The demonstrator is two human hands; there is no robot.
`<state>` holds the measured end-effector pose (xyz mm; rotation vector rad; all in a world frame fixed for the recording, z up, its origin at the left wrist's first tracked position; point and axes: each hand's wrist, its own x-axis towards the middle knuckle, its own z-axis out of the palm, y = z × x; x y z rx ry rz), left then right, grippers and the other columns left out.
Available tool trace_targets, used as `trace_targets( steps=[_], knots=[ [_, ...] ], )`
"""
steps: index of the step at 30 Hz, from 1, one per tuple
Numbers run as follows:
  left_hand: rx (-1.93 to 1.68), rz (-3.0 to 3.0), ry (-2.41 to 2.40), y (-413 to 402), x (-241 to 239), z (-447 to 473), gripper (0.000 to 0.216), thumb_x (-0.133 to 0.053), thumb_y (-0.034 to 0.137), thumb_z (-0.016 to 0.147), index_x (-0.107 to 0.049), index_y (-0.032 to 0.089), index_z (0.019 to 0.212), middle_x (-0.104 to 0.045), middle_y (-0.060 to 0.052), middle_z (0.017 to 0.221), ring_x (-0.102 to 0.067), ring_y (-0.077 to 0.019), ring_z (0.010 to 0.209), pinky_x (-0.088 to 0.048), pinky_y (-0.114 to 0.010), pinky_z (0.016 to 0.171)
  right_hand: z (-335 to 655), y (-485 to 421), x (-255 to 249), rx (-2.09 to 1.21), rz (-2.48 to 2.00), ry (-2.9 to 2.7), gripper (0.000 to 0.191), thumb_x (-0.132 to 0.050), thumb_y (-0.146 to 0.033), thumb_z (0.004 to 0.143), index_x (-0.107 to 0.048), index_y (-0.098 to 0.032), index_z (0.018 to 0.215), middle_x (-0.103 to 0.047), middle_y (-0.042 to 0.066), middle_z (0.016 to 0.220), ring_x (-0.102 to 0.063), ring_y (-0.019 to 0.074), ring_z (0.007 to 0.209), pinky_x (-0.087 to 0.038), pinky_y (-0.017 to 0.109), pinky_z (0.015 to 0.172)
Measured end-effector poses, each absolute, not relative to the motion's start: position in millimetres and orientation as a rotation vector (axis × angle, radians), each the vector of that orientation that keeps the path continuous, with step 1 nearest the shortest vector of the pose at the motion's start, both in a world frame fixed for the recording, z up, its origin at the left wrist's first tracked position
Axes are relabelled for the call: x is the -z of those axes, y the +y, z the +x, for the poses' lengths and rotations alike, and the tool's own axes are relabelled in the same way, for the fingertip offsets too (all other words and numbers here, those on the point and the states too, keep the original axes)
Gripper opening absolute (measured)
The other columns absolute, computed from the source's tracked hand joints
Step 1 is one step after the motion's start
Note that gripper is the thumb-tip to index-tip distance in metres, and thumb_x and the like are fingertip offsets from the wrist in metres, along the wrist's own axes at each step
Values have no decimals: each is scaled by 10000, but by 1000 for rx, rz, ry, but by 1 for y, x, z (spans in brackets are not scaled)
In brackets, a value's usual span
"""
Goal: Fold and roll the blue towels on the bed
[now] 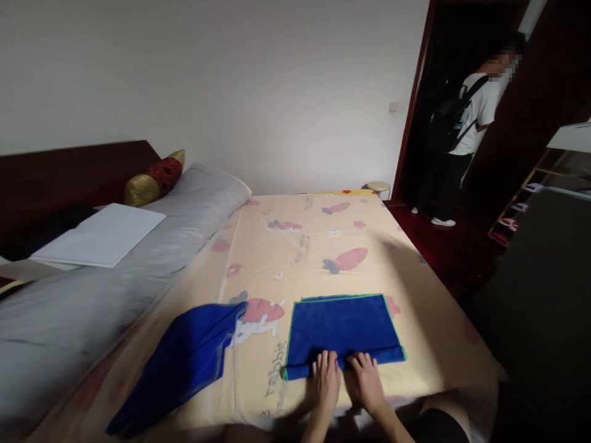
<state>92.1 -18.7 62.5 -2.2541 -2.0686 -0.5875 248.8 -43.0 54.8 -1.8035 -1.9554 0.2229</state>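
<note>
A blue towel [342, 326] with green edging lies folded into a flat rectangle on the bed. Its near edge is turned into a narrow roll. My left hand [327, 375] curls its fingers over this roll, left of the middle. Just to the right, my right hand [366, 376] has its fingers bent over the same roll. Both thumbs are near each other on the towel's near side, only partly visible. Left of the hands, a second blue cloth [184, 357] lies loose and creased, touched by neither hand.
The bed [305, 246] has a cream sheet with carrots and rabbits. On its left are a long grey bolster or bedding [152, 271], a flat white object [104, 237] and a red-and-gold cushion [154, 178]. A person with a backpack [475, 117] stands by the doorway; a stool [378, 186] is nearby.
</note>
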Motion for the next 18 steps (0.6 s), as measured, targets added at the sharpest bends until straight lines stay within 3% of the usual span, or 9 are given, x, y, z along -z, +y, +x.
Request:
trace_targets(
  steps=[5, 9, 13, 16, 18],
  knots=[
    [631, -2235, -1987, -20, -55, 41, 248, -426, 304, 909, -664, 245, 943, -702, -31, 953, -627, -191, 929, -459, -334, 816, 287, -53, -44, -189, -1815, -1877, 313, -449, -341, 895, -575, -329, 1181, -627, 45, 1166, -553, 227, 1041, -417, 394, 871],
    [744, -2320, -1947, -28, -49, -29, 258, -481, 334, 881, -664, 255, 1045, -710, -44, 1109, -614, -205, 1097, -453, -355, 967, 361, -70, -29, -117, -2032, -1698, 353, -454, -361, 865, -597, -299, 1182, -622, 70, 1173, -551, 264, 1076, -397, 441, 905],
    [917, -2237, -2142, -38, -46, -40, 360, -524, 337, 828, -622, 227, 1156, -670, -92, 1226, -571, -243, 1189, -440, -418, 1029, 377, -75, -29, -220, -2115, -1610, 404, -429, -377, 848, -583, -281, 1209, -625, 79, 1175, -543, 283, 1096, -401, 450, 896],
    [1061, -2067, -2396, -35, -51, -37, 332, -535, 311, 776, -657, 259, 1080, -688, -78, 1175, -550, -299, 1192, -414, -528, 1031, 370, -68, -33, -327, -2119, -1484, 410, -424, -484, 845, -600, -283, 1156, -642, 82, 1150, -554, 299, 1075, -403, 474, 898],
    [1231, -2127, -2507, -26, -57, -43, 269, -558, 319, 731, -698, 252, 951, -714, -80, 1077, -580, -303, 1130, -434, -527, 1016, 369, -61, -35, -391, -2098, -1394, 437, -426, -553, 830, -609, -279, 1118, -654, 88, 1126, -558, 309, 1071, -398, 491, 908]
  ],
)
